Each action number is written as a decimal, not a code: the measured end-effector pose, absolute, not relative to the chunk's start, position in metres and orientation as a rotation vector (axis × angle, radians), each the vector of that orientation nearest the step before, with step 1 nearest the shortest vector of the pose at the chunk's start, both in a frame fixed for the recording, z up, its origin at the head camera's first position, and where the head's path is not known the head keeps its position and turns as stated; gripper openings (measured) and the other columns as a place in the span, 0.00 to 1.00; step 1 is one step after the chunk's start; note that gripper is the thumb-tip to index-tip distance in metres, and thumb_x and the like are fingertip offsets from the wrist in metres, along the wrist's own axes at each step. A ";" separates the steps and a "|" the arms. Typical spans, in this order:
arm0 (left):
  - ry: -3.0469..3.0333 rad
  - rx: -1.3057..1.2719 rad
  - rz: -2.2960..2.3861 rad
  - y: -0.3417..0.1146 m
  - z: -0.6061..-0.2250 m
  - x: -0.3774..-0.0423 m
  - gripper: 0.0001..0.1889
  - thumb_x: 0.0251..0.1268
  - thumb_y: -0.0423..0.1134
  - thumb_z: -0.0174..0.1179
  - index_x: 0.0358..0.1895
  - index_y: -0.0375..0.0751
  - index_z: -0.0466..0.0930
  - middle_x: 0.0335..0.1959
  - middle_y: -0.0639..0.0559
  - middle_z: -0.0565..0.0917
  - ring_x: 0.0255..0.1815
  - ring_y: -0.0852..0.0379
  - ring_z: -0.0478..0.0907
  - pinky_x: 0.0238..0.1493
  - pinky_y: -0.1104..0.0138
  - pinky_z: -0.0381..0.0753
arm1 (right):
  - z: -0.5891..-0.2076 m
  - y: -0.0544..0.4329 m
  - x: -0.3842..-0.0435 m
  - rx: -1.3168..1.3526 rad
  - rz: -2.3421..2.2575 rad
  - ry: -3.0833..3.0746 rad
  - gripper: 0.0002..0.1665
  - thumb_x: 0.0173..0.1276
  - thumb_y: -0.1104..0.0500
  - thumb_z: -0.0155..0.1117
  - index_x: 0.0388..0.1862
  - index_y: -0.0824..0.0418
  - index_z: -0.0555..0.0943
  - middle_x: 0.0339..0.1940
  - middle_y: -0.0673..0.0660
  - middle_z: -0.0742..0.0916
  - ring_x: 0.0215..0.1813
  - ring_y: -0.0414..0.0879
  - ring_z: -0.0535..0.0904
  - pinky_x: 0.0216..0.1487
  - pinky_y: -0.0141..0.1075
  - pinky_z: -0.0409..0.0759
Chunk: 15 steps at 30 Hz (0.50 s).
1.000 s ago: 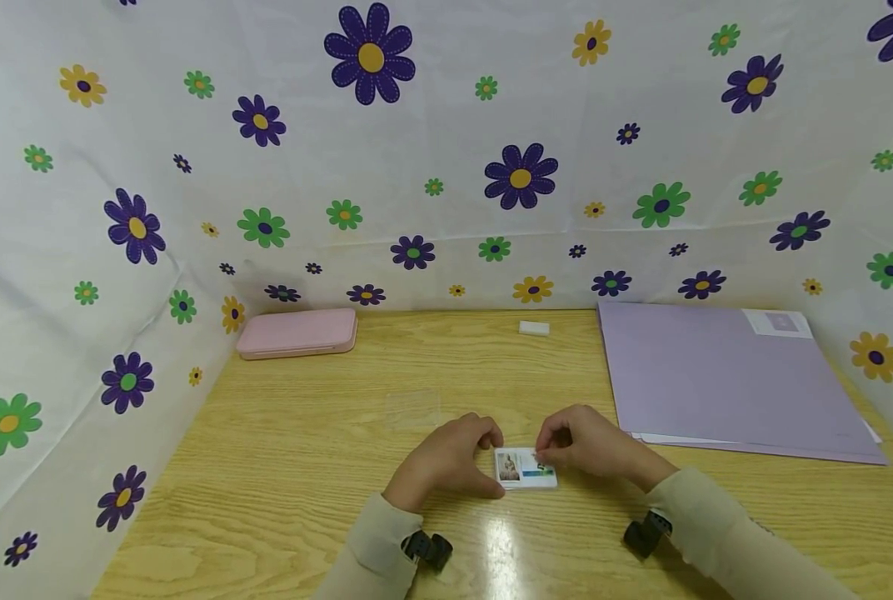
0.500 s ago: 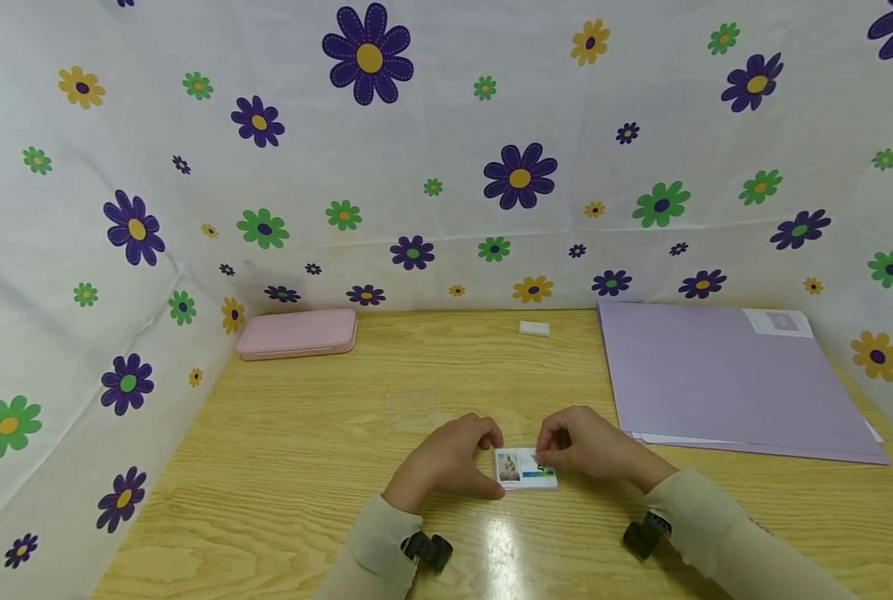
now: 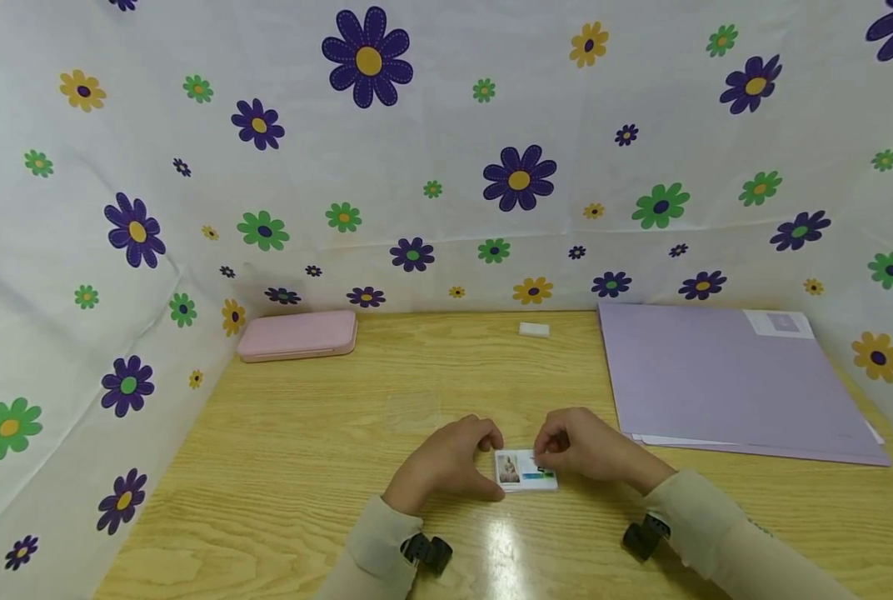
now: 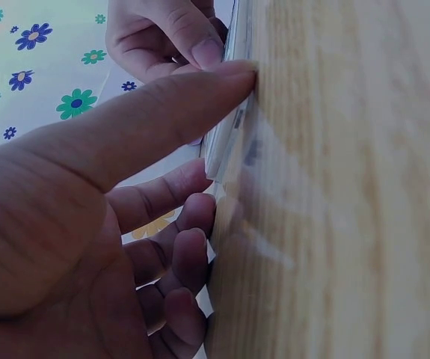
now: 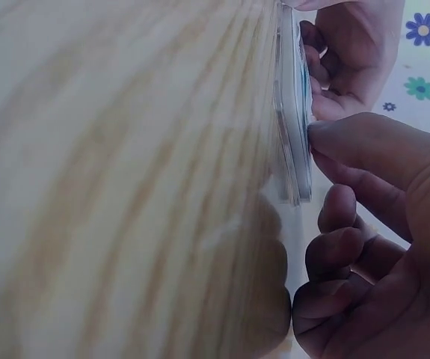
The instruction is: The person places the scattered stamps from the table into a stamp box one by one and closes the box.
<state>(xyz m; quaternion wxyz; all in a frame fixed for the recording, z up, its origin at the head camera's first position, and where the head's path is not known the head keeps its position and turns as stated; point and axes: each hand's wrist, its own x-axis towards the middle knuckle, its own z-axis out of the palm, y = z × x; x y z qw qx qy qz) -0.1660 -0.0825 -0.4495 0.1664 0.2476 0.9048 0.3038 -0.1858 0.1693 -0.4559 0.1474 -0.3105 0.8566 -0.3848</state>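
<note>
A small flat clear case (image 5: 283, 123) lies on the table with white cards in it; the top card (image 3: 519, 472) bears a picture at its left and blue-green print. My left hand (image 3: 457, 458) spans the case's left end, thumb at the near edge and fingertips at the far edge. At the other end, my right hand (image 3: 585, 446) has thumb and index finger pinched together at the top card, covering part of its face. The right wrist view shows that thumb (image 5: 349, 142) right against the card's upper side, with the other fingers curled below.
A thin clear plastic piece (image 3: 412, 410) lies just beyond my left hand. Farther back are a pink case (image 3: 296, 335) at the left and a white eraser-like block (image 3: 534, 329). Purple folders (image 3: 731, 375) with papers cover the right side; a flowered cloth (image 3: 446, 150) hangs behind.
My right fingertips have shifted very slightly left over the card. The left hand keeps its hold on the case, and the view has tipped up a little.
</note>
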 end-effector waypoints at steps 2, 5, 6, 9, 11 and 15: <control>2.576 0.703 0.863 -0.082 -0.449 -0.166 0.26 0.44 0.47 0.81 0.47 0.52 0.77 0.41 0.59 0.74 0.39 0.62 0.70 0.41 0.67 0.73 | -0.454 0.170 -0.185 -0.899 -1.113 2.459 0.02 0.62 0.59 0.74 0.31 0.55 0.87 0.29 0.45 0.81 0.31 0.38 0.75 0.31 0.32 0.75; 2.580 0.700 0.859 -0.082 -0.449 -0.166 0.26 0.44 0.47 0.80 0.47 0.51 0.77 0.41 0.59 0.74 0.39 0.62 0.71 0.42 0.67 0.73 | -0.452 0.171 -0.186 -0.910 -1.117 2.443 0.03 0.63 0.58 0.74 0.31 0.57 0.89 0.28 0.45 0.82 0.31 0.38 0.76 0.32 0.31 0.76; 2.582 0.698 0.857 -0.081 -0.448 -0.165 0.26 0.44 0.47 0.80 0.47 0.51 0.77 0.41 0.59 0.74 0.40 0.62 0.71 0.42 0.67 0.74 | -0.451 0.172 -0.186 -0.920 -1.118 2.436 0.03 0.63 0.58 0.74 0.32 0.57 0.89 0.29 0.45 0.82 0.31 0.38 0.76 0.32 0.31 0.76; 2.587 0.697 0.849 -0.082 -0.448 -0.165 0.26 0.44 0.47 0.80 0.48 0.52 0.78 0.42 0.59 0.74 0.40 0.62 0.71 0.43 0.66 0.74 | -0.450 0.173 -0.187 -0.938 -1.127 2.404 0.02 0.63 0.58 0.73 0.33 0.56 0.89 0.29 0.45 0.83 0.32 0.38 0.76 0.33 0.31 0.76; 2.583 0.705 0.848 -0.082 -0.448 -0.165 0.27 0.44 0.47 0.80 0.48 0.52 0.78 0.42 0.59 0.74 0.41 0.62 0.71 0.44 0.66 0.74 | -0.449 0.174 -0.187 -0.948 -1.141 2.377 0.02 0.63 0.59 0.73 0.34 0.56 0.89 0.30 0.45 0.84 0.32 0.38 0.76 0.34 0.31 0.76; 2.562 0.719 0.853 -0.083 -0.450 -0.166 0.28 0.44 0.48 0.80 0.50 0.52 0.77 0.43 0.59 0.74 0.42 0.62 0.71 0.46 0.66 0.74 | -0.448 0.174 -0.186 -0.954 -1.169 2.342 0.02 0.65 0.58 0.71 0.35 0.55 0.89 0.31 0.45 0.84 0.31 0.39 0.75 0.33 0.31 0.75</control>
